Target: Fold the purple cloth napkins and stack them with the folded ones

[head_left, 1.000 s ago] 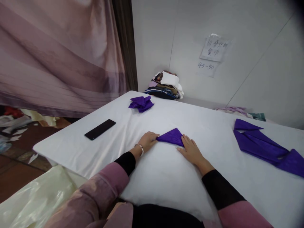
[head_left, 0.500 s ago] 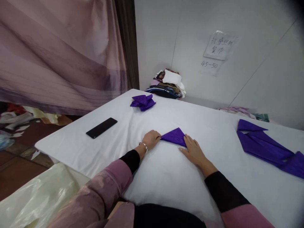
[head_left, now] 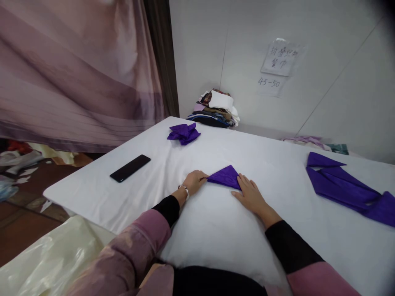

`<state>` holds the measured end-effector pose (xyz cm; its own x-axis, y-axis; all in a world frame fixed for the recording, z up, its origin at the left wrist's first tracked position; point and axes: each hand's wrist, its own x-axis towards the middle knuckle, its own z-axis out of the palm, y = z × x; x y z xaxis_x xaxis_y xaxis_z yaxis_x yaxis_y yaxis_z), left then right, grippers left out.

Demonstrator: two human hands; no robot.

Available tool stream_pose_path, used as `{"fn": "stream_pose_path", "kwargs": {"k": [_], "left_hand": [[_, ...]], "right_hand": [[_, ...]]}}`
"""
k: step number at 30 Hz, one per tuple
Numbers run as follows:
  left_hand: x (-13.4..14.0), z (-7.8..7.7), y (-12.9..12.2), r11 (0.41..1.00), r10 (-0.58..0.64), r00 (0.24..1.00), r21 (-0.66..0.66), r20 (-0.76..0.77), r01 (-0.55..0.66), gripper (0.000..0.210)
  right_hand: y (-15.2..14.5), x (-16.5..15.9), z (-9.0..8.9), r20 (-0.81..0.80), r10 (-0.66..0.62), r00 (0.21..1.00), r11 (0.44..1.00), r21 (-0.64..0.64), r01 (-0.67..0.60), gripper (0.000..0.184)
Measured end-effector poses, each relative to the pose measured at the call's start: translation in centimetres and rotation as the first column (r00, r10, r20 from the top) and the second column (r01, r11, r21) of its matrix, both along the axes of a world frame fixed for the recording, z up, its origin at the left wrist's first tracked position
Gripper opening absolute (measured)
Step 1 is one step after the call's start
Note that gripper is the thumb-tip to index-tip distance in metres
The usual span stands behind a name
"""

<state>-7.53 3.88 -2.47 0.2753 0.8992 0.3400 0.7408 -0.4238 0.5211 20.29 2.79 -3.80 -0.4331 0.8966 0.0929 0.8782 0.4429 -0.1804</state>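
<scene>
A purple cloth napkin (head_left: 224, 177) lies on the white-covered table, folded into a small triangle with one point facing away from me. My left hand (head_left: 195, 181) pinches its left corner between closed fingers. At the opposite end, my right hand (head_left: 249, 192) lies flat with its fingers stretched out, touching the right edge of the cloth. Further back, a crumpled purple cloth (head_left: 184, 134) forms a loose heap. Off to the right is a larger purple cloth (head_left: 342, 187), loosely folded into a long band that runs to the frame edge.
A black phone (head_left: 130, 168) rests on the left part of the white tabletop (head_left: 277, 164). Piled clothes (head_left: 216, 109) stand behind the table by the wall, beneath a paper sign (head_left: 279, 57). A pink curtain (head_left: 77, 70) hangs at left, and pale plastic (head_left: 52, 255) lies near front left.
The view has shifted slightly. Both hands keep their places at the two ends of the folded napkin, and its shape looks the same.
</scene>
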Motion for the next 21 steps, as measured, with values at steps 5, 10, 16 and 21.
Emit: {"fn": "stream_pose_path", "kwargs": {"k": [5,10,16,21], "left_hand": [[0.19,0.12,0.04,0.997,0.078,0.997,-0.002,0.027,-0.078,0.017],[0.43,0.47,-0.26,0.994,0.112,0.992,-0.019,0.050,-0.111,0.015],[0.80,0.39,-0.58,0.988,0.150,0.986,-0.045,0.078,-0.147,0.020],[0.67,0.19,-0.49,0.990,0.133,0.989,-0.051,0.064,-0.130,0.027]], "right_hand": [[-0.08,-0.04,0.15,0.007,-0.004,1.000,1.000,-0.001,0.004,0.073],[-0.09,-0.06,0.20,0.012,-0.001,1.000,1.000,0.002,0.001,0.073],[-0.03,0.02,0.03,0.021,0.003,1.000,1.000,0.003,-0.003,0.072],[-0.10,0.05,0.43,0.046,0.025,0.999,1.000,-0.003,-0.025,0.064]]}}
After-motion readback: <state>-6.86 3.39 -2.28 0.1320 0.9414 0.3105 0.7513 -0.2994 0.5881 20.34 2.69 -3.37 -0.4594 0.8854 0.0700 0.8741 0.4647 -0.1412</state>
